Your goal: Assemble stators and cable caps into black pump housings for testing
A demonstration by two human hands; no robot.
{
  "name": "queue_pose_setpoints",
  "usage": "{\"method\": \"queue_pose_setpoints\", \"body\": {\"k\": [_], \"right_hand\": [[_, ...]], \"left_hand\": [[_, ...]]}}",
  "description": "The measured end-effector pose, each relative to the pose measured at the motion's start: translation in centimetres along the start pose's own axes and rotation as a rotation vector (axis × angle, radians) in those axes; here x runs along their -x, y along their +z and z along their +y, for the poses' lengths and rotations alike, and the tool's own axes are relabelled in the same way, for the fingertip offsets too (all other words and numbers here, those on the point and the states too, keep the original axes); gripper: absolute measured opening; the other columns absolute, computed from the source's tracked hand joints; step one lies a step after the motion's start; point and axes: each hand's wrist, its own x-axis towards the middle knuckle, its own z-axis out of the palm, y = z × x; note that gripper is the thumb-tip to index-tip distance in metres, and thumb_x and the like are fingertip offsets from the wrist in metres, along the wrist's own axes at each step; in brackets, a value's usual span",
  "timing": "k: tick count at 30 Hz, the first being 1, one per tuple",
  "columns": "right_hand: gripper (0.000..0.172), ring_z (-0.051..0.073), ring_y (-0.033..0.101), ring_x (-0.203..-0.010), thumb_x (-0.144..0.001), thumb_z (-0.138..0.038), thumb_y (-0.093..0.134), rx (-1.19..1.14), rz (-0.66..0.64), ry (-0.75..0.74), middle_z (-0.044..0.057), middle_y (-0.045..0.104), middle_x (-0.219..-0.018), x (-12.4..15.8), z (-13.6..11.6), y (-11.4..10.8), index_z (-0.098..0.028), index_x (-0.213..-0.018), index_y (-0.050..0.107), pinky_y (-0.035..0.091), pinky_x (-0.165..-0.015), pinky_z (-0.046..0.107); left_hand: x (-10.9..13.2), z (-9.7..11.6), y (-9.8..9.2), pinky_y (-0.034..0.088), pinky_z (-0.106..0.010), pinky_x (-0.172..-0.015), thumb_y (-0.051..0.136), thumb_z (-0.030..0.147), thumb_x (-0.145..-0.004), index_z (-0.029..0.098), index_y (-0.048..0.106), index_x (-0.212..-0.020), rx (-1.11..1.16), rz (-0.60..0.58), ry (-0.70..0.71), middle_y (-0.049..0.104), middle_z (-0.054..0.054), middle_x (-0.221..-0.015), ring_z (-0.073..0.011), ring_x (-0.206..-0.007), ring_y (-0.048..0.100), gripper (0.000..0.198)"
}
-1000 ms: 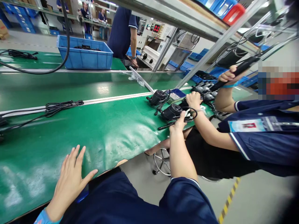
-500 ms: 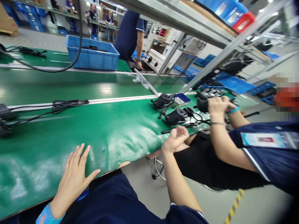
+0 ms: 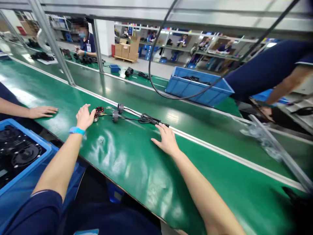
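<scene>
My left hand (image 3: 84, 117) is open at the two round motor parts (image 3: 99, 110), its thumb apart from the fingers and beside or touching the nearer part. Thin wires run from these parts to two dark ribbed cylinders (image 3: 115, 116), and black cables lead on to a tied cable bundle (image 3: 148, 118). My right hand (image 3: 166, 139) is open over the green work surface (image 3: 132, 143), fingertips by the bundle's right end and thumb spread. No object shows in its palm.
Another person's hand (image 3: 43, 112) rests flat at the left. A blue crate (image 3: 49, 150) of black parts stands lower left. Across the white rail is a blue bin (image 3: 195, 89); a black cable (image 3: 149, 62) hangs in front. Metal posts (image 3: 52, 45) rise at left; a co-worker leans in at right.
The view has swung left. Both my hands have moved to the motor parts and cable bundle; my right hand, earlier near the black devices, has come away from them. The left-hand crate has come into view.
</scene>
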Motion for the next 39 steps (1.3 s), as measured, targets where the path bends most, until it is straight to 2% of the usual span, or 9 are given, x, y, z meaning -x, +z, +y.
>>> {"method": "queue_pose_setpoints", "body": {"k": [3, 6, 10, 13, 17, 21, 29, 34, 39], "right_hand": [[0.09, 0.035, 0.027, -0.157, -0.092, -0.057, 0.066, 0.104, -0.097, 0.093, 0.017, 0.033, -0.167, -6.3, 0.1, 1.0, -0.018, -0.163, 0.027, 0.024, -0.125, 0.056], [0.08, 0.037, 0.048, -0.142, -0.097, -0.057, 0.06, 0.143, -0.155, 0.115, 0.021, 0.052, -0.152, -9.3, 0.4, 1.5, -0.016, -0.16, 0.032, 0.039, -0.116, 0.054], [0.042, 0.029, 0.062, -0.117, -0.102, -0.029, 0.054, 0.213, -0.229, 0.067, 0.016, 0.066, -0.125, -8.4, 1.1, 0.9, -0.019, -0.143, 0.051, 0.052, -0.093, 0.038], [0.035, 0.027, 0.063, -0.11, -0.098, -0.016, 0.05, 0.281, -0.25, 0.058, 0.014, 0.064, -0.12, -6.0, 2.7, -1.6, -0.022, -0.132, 0.056, 0.053, -0.078, 0.033], [0.033, 0.029, 0.06, -0.112, -0.095, -0.013, 0.047, 0.381, -0.215, 0.115, 0.014, 0.061, -0.118, -2.1, 6.4, -6.8, -0.023, -0.125, 0.058, 0.049, -0.067, 0.033], [0.024, 0.031, 0.059, -0.108, -0.095, -0.015, 0.047, 0.47, -0.217, 0.229, 0.015, 0.061, -0.113, 2.4, 10.1, -11.3, -0.019, -0.114, 0.059, 0.043, -0.059, 0.035], [0.029, 0.032, 0.061, -0.105, -0.092, -0.016, 0.053, 0.607, -0.3, 0.378, 0.017, 0.063, -0.109, 12.0, 15.3, -14.1, -0.014, -0.12, 0.06, 0.044, -0.074, 0.038], [0.033, 0.032, 0.062, -0.1, -0.095, -0.016, 0.047, 0.586, -0.292, 0.482, 0.02, 0.067, -0.111, 15.2, 16.7, -13.6, -0.01, -0.124, 0.061, 0.045, -0.087, 0.045], [0.034, 0.037, 0.064, -0.104, -0.092, -0.012, 0.045, 0.477, -0.189, 0.584, 0.026, 0.069, -0.114, 14.3, 16.0, -14.3, -0.012, -0.117, 0.068, 0.045, -0.095, 0.059]], "left_hand": [[-4.0, -1.5, -0.4, 0.037, -0.048, -0.122, 0.042, 0.032, -0.091, 0.017, 0.056, -0.142, -0.062, -0.235, 0.103, 0.048, -0.015, -0.157, -0.0306, -0.148, 0.044, 0.055], [-6.5, -2.2, -0.8, 0.05, -0.033, -0.108, 0.053, 0.03, -0.079, 0.026, 0.064, -0.135, -0.144, -0.465, 0.214, 0.068, -0.005, -0.136, -0.0228, -0.124, 0.064, 0.057], [-8.1, -2.5, -1.1, 0.055, -0.032, -0.092, 0.062, 0.036, -0.074, 0.027, 0.065, -0.13, -0.276, -0.587, 0.271, 0.076, -0.004, -0.106, -0.0234, -0.097, 0.071, 0.057], [-7.8, -1.7, -1.2, 0.054, -0.035, -0.091, 0.068, 0.039, -0.07, 0.025, 0.066, -0.123, -0.334, -0.6, 0.304, 0.074, -0.007, -0.101, -0.0271, -0.097, 0.07, 0.055], [-3.8, 0.7, -1.4, 0.054, -0.035, -0.089, 0.066, 0.045, -0.075, 0.025, 0.065, -0.122, -0.309, -0.635, 0.403, 0.068, -0.009, -0.105, -0.0278, -0.096, 0.069, 0.051], [3.7, 3.9, -1.4, 0.055, -0.042, -0.085, 0.055, 0.055, -0.086, 0.023, 0.06, -0.124, -0.277, -0.637, 0.472, 0.062, -0.011, -0.11, -0.0306, -0.091, 0.07, 0.05], [17.5, 9.4, -1.4, 0.055, -0.045, -0.09, 0.052, 0.049, -0.095, 0.021, 0.058, -0.125, -0.218, -0.562, 0.635, 0.059, -0.012, -0.117, -0.0315, -0.102, 0.065, 0.042], [20.0, 13.2, -0.4, 0.056, -0.047, -0.092, 0.054, 0.042, -0.093, 0.02, 0.059, -0.123, -0.151, -0.537, 0.628, 0.055, -0.015, -0.136, -0.0329, -0.111, 0.062, 0.038], [19.8, 15.5, 1.2, 0.057, -0.05, -0.096, 0.057, 0.04, -0.093, 0.019, 0.061, -0.119, -0.037, -0.529, 0.648, 0.049, -0.017, -0.151, -0.0356, -0.123, 0.059, 0.034]]}}
